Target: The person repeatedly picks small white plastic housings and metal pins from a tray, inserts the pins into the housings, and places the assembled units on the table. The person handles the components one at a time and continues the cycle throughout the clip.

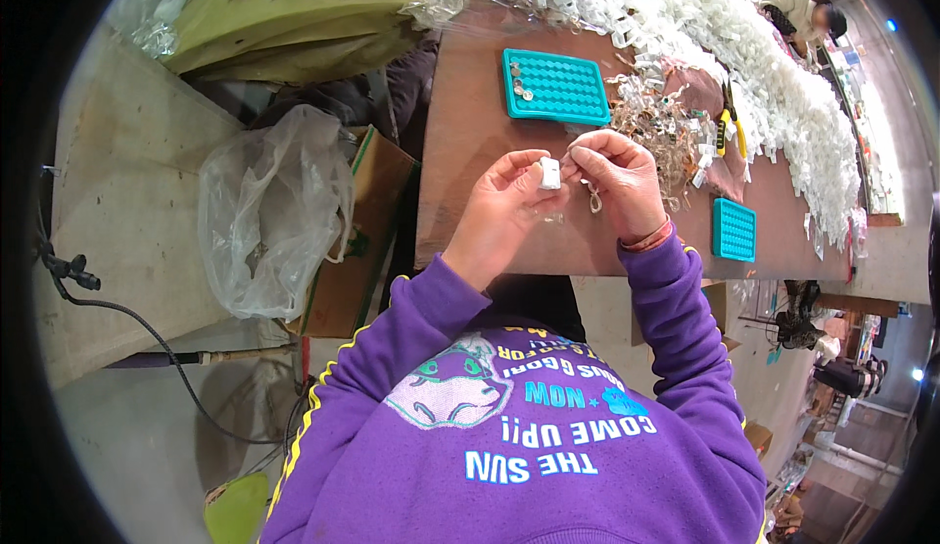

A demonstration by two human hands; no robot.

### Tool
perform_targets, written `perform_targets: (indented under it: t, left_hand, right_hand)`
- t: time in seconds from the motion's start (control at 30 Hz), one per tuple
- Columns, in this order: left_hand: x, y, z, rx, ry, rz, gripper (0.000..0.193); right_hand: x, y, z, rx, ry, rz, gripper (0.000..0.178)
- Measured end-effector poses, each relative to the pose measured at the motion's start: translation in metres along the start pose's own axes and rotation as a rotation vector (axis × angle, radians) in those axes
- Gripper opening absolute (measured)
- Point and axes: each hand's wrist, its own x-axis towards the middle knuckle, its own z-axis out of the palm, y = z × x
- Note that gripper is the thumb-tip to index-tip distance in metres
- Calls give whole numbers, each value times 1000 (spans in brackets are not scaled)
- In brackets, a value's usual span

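Observation:
My left hand (504,206) and my right hand (619,180) meet above the brown table (470,133). Between their fingertips they pinch a small white plastic piece (550,173). A thin metal part (594,198) hangs under my right fingers. Just beyond the hands lies a teal tray (556,87) of small round pockets, with a few metal discs at its left end. A loose heap of small metal and clear parts (666,123) sits to the right of that tray. Purple sleeves cover both my forearms.
A second, smaller teal tray (734,230) lies near the table's right front edge. A long pile of white plastic pieces (774,74) runs along the far right. A cardboard box (357,240) with a clear plastic bag (269,211) stands left of the table. Another person (798,5) sits far off.

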Motion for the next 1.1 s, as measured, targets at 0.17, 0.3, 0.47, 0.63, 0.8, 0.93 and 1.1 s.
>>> perform_targets:
  t: [0.17, 0.3, 0.47, 0.63, 0.8, 0.93, 1.1]
  left_hand:
    - [3, -2, -1, 38, -12, 6, 24]
    - [3, -4, -2, 45, 6, 33, 25]
    - [2, -3, -1, 79, 11, 12, 25]
    - [3, -1, -4, 91, -51, 4, 25]
    - [3, -3, -5, 113, -32, 12, 26]
    - [1, -3, -1, 236, 16, 12, 25]
    - [-1, 0, 6, 242, 37, -2, 24]
  right_hand:
    - [-9, 3, 7, -74, 70, -104, 7]
    - [-14, 14, 18, -244, 184, -192, 6]
    - [-17, 9, 24, -543, 236, -366, 6]
    - [-21, -1, 29, -740, 207, -459, 7]
    - [-22, 5, 31, -772, 201, -512, 9]
    - [-25, 8, 27, -822, 216, -505, 8]
    - [-28, 1, 23, -750, 186, -435, 7]
